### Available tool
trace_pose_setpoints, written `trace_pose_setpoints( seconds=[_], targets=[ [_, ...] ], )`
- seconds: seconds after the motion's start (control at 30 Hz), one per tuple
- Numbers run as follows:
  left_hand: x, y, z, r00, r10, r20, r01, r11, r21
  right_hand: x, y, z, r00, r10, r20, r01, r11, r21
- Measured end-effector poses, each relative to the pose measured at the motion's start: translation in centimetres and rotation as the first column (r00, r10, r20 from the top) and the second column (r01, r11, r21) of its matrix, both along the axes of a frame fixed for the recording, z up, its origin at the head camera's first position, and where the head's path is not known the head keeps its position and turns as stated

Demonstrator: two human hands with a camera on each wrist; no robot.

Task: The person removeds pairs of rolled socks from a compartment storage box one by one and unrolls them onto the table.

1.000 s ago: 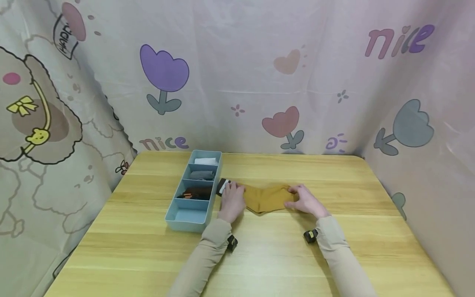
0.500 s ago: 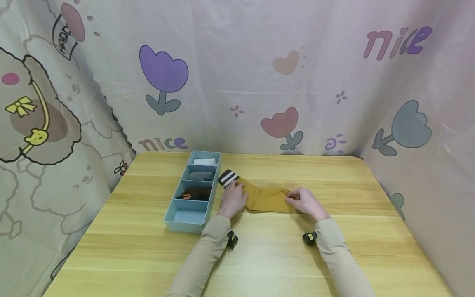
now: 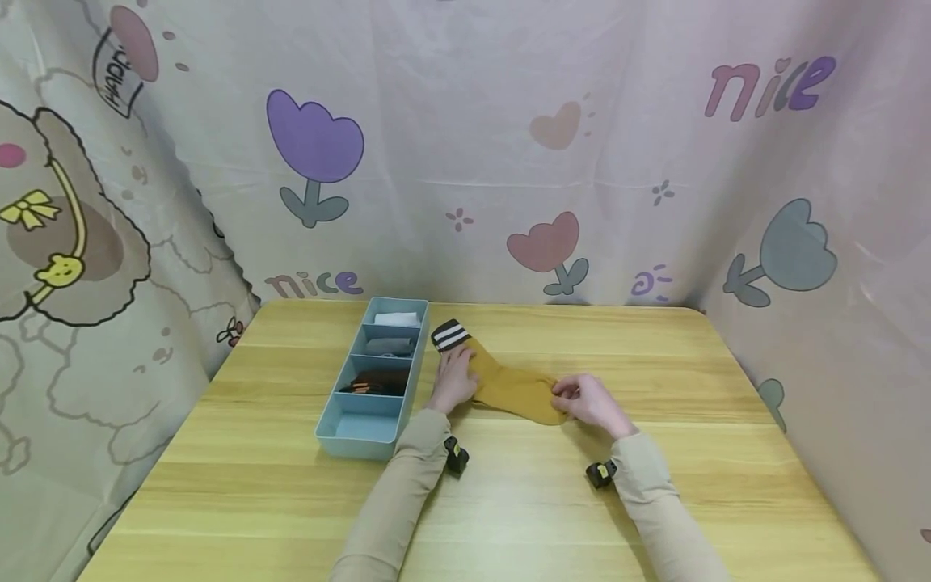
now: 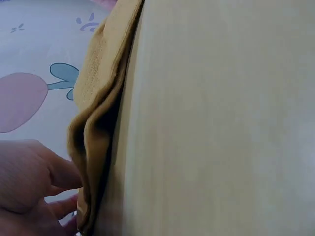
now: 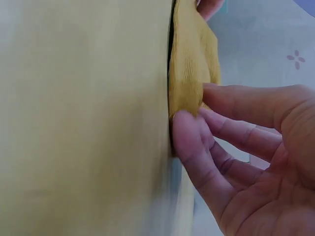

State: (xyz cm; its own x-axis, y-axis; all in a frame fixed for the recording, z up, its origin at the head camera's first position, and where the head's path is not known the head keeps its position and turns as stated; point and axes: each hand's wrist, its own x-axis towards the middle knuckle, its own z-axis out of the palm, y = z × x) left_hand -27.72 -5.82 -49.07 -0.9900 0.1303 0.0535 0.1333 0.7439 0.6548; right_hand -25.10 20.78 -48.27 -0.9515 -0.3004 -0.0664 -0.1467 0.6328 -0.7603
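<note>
A mustard-yellow sock [image 3: 505, 386] with a black-and-white striped cuff lies stretched across the table between both hands. My left hand [image 3: 454, 378] rests on it just below the cuff, fingers over the fabric. Seen from the left wrist, the thumb of that hand [image 4: 37, 184] touches the sock's edge, where folded layers [image 4: 91, 132] show. At the toe end, my right hand [image 3: 587, 399] pinches the fabric. The right wrist view has the thumb and fingertips of this hand [image 5: 246, 142] around the end of the sock [image 5: 189, 64].
Left of the sock stands a light blue divided box [image 3: 358, 446]. Its compartments hold a white folded piece [image 3: 397, 319], a grey one [image 3: 389, 347] and a dark brown one [image 3: 378, 381]; the nearest compartment is bare. A printed curtain [image 3: 436, 162] hangs behind the wooden table [image 3: 524, 501].
The sock has turned: its cuff has swung away from me and come into view, its toe end has come nearer. My right hand has shifted slightly left and nearer with the toe.
</note>
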Motion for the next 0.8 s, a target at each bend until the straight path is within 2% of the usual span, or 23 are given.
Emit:
trace_pose_setpoints(
  seconds=[0.17,0.27,0.37,0.47,0.6,0.8],
  targets=[
    [-0.8,0.0,-0.3,1.0,-0.005,-0.018,0.007,0.997,0.076,0.4,-0.2,-0.3,0.996,0.039,0.075,-0.029,0.991,-0.13],
    [-1.1,0.1,-0.4,0.999,0.045,-0.003,-0.044,0.992,0.121,0.5,-0.3,-0.5,0.994,0.067,0.088,-0.049,0.981,-0.189],
    [-1.2,0.3,-0.4,0.993,0.12,0.0,-0.119,0.981,0.155,0.6,-0.5,-0.6,0.994,0.088,0.069,-0.072,0.974,-0.215],
    [-1.3,0.5,-0.2,0.983,0.181,0.0,-0.179,0.973,0.147,0.6,-0.7,-0.7,0.999,0.051,-0.006,-0.051,0.984,-0.169],
    [-1.4,0.5,-0.1,0.972,0.233,-0.02,-0.229,0.967,0.109,0.5,-0.8,-0.7,0.993,-0.041,-0.112,0.033,0.996,-0.077],
    [-1.8,0.3,-0.1,0.966,0.255,-0.043,-0.254,0.966,0.042,0.5,-1.6,-0.6,0.998,-0.033,-0.062,0.03,0.999,-0.038]
  ],
)
